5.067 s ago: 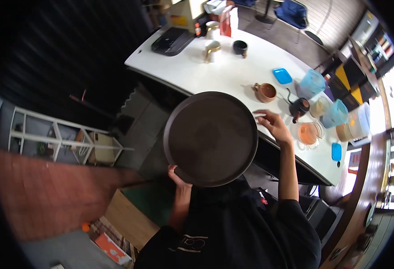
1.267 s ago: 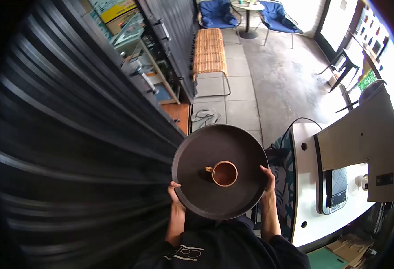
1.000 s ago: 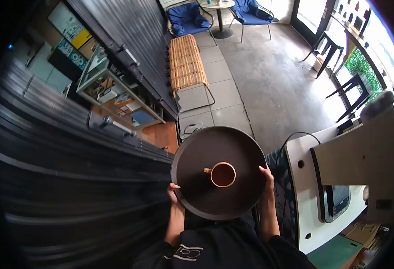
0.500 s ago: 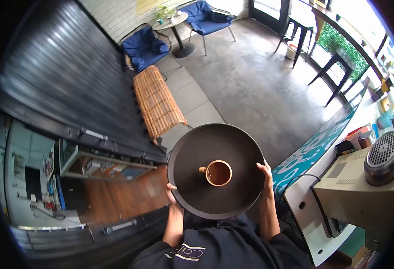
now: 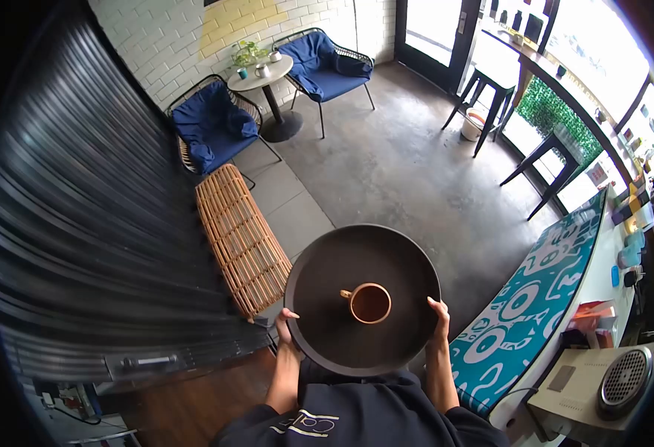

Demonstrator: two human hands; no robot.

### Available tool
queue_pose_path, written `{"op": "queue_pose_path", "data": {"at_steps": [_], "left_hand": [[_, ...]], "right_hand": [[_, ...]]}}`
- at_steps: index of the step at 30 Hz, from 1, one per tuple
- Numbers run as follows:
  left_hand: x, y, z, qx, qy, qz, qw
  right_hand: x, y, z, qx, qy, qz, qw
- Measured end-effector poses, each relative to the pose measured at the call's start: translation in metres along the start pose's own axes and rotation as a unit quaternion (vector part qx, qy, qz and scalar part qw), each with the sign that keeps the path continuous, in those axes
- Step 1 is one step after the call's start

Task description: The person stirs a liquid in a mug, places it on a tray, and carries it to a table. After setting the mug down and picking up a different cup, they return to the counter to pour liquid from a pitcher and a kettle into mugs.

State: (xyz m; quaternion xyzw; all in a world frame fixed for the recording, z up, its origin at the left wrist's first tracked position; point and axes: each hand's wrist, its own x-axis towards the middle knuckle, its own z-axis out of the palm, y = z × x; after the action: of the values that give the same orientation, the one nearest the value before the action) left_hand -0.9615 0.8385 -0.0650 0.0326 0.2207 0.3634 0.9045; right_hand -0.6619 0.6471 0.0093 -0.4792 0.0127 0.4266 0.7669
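A round dark tray (image 5: 327, 298) is held in front of my body, with a brown cup (image 5: 371, 304) standing on it a little right of the middle. The cup's handle points left, and its inside looks brown. My left hand (image 5: 287, 328) grips the tray's left rim, thumb on top. On the opposite side my right hand (image 5: 438, 320) holds the right rim the same way. The other fingers of both hands are mostly hidden under the tray.
A rattan bench (image 5: 241, 238) lies ahead left, beside a corrugated black wall (image 5: 96, 194). Beyond are blue-cushioned chairs (image 5: 211, 127) and a small round table (image 5: 275, 73). Stools (image 5: 562, 153) stand at right, near a teal-patterned counter (image 5: 528, 298) and a beige machine (image 5: 573, 387).
The view has shifted forward and tilted up, so the bench and chairs appear lower and farther left. More of the patterned counter shows. Both hands still hold the tray with the cup on it.
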Motion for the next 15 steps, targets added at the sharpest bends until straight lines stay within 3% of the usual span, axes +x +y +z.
{"op": "queue_pose_path", "data": {"at_steps": [1,2,6,9,11,15], "left_hand": [[0.006,0.009,0.046,-0.031,-0.072,-0.055,0.995],[0.015,0.015,0.086,0.037,-0.038,-0.031,0.998],[0.084,0.051,0.087,0.005,-0.047,-0.032,0.998],[0.143,0.076,0.061,0.027,-0.021,0.018,0.999],[0.183,0.096,0.032,-0.02,-0.081,-0.033,0.996],[0.236,0.105,0.108,0.021,-0.002,0.009,1.0]], "right_hand": [[0.009,-0.002,0.016,0.013,0.016,0.0,1.0],[0.024,-0.001,0.026,0.013,0.029,-0.003,0.999],[0.08,-0.017,0.077,-0.002,0.024,-0.004,1.0],[0.131,-0.023,0.105,0.025,0.011,0.004,1.0],[0.17,-0.024,0.12,0.005,0.018,0.017,1.0],[0.263,-0.028,0.148,0.006,-0.015,0.04,0.999]]}}
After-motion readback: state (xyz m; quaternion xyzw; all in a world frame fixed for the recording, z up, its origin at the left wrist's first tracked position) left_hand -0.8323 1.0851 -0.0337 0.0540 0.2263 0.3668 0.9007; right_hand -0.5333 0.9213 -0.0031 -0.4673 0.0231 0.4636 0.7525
